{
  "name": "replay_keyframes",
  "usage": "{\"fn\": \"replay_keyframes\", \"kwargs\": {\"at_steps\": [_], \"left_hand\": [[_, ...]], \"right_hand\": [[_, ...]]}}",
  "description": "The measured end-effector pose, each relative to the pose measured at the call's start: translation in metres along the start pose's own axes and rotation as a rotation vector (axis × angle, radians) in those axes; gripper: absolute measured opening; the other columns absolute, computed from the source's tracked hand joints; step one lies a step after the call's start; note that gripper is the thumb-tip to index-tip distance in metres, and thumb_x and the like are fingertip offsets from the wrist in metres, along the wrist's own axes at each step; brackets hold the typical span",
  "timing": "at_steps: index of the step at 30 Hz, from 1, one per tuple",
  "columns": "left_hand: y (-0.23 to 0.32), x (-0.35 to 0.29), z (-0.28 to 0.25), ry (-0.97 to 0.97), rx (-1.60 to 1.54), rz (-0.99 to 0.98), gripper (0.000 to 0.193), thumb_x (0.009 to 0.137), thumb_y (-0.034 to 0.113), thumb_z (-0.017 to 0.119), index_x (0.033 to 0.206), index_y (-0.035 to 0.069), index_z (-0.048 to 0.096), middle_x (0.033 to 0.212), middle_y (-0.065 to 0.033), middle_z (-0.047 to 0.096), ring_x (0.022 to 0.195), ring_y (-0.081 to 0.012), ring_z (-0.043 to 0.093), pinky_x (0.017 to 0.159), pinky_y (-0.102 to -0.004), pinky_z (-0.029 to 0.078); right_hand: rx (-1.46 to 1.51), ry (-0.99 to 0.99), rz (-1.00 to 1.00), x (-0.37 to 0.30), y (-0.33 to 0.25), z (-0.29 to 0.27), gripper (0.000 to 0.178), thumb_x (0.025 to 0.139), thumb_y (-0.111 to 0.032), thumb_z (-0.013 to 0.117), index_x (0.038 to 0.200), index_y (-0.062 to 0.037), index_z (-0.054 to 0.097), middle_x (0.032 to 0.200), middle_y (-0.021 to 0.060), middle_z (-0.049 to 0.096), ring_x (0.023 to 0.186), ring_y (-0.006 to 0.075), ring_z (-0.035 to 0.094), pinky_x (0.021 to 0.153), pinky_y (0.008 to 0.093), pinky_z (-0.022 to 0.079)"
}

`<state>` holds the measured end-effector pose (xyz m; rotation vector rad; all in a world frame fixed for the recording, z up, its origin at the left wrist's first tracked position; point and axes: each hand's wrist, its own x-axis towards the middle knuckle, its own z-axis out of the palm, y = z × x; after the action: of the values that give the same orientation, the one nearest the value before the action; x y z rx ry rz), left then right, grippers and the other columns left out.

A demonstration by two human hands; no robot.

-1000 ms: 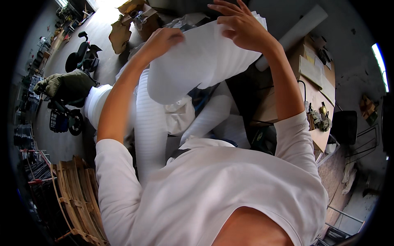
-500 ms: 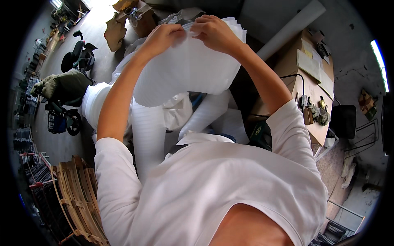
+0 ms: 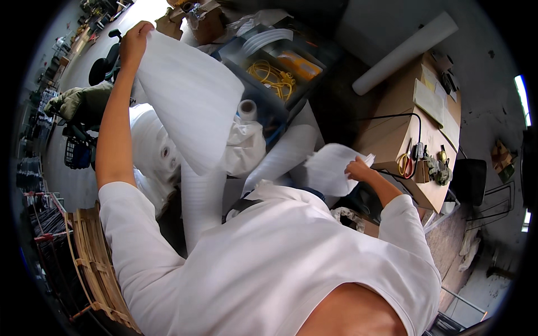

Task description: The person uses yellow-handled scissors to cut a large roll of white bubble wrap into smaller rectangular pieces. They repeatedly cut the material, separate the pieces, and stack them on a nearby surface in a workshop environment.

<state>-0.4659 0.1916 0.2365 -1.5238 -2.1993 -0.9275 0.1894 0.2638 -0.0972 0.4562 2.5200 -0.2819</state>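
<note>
My left hand (image 3: 134,45), raised at the upper left, is closed on the corner of a large white foam sheet (image 3: 193,95). The sheet hangs slantwise from it toward the middle, its lower end in front of a white foam roll (image 3: 202,196). Lower and to the right, my right hand (image 3: 360,169) grips the edge of a smaller piece of white foam (image 3: 330,171), which looks layered at the held edge. The two pieces are apart. Between them sit a crumpled white bag (image 3: 245,143) and a second, slanting foam roll (image 3: 287,150).
Rolls of clear plastic film (image 3: 147,131) stand at the left. Beyond is a dark bin (image 3: 255,42) with a yellow cord (image 3: 272,78) inside. At right, a brown worktable (image 3: 386,131) carries scissors (image 3: 407,166); a long white roll (image 3: 406,53) leans behind it. Wooden slats (image 3: 98,257) stand lower left.
Both hands were close together on a white foam stack at the top. They have parted, left hand out to the left, right hand down and right, each with foam. The bin came into view.
</note>
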Motion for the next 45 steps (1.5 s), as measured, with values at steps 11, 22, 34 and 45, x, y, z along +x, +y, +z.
{"fn": "replay_keyframes", "kwargs": {"at_steps": [11, 22, 34, 45], "left_hand": [[0.213, -0.073, 0.096, -0.203, -0.491, 0.436, 0.013, 0.08, 0.016, 0.055, 0.081, 0.004, 0.057, 0.073, -0.0101, 0.06, 0.067, -0.0243, 0.058, 0.062, -0.0279, 0.045], [0.155, -0.082, 0.055, -0.712, -0.51, 0.185, 0.01, 0.079, 0.011, 0.054, 0.081, 0.001, 0.056, 0.07, -0.0007, 0.056, 0.06, -0.0064, 0.048, 0.052, -0.0206, 0.038], [0.191, -0.084, 0.06, -0.477, -0.503, 0.325, 0.013, 0.082, 0.009, 0.048, 0.076, -0.001, 0.054, 0.063, 0.0007, 0.053, 0.06, -0.0061, 0.046, 0.057, -0.0208, 0.038], [0.015, -0.004, 0.021, -0.116, -0.155, 0.199, 0.027, 0.084, 0.032, 0.044, 0.081, 0.008, 0.056, 0.065, -0.005, 0.055, 0.061, -0.0178, 0.053, 0.059, -0.0311, 0.04]], "right_hand": [[0.418, 1.087, -0.374, 0.052, -0.097, -0.348, 0.02, 0.067, -0.003, 0.064, 0.086, -0.0023, 0.061, 0.104, 0.0151, 0.049, 0.098, 0.028, 0.049, 0.079, 0.0351, 0.04], [-0.283, 1.536, 0.012, 0.013, -0.102, -0.379, 0.013, 0.07, -0.008, 0.063, 0.082, -0.0028, 0.06, 0.096, 0.0082, 0.056, 0.087, 0.0271, 0.054, 0.087, 0.0365, 0.03], [-0.032, 1.291, -0.318, 0.051, -0.108, -0.386, 0.016, 0.064, -0.001, 0.06, 0.078, -0.006, 0.054, 0.079, 0.0056, 0.058, 0.084, 0.0218, 0.053, 0.073, 0.0317, 0.04], [-0.096, 0.591, -0.319, 0.063, -0.083, -0.113, 0.014, 0.061, -0.003, 0.058, 0.071, -0.0121, 0.056, 0.072, 0.0014, 0.054, 0.078, 0.0184, 0.052, 0.084, 0.0351, 0.032]]}}
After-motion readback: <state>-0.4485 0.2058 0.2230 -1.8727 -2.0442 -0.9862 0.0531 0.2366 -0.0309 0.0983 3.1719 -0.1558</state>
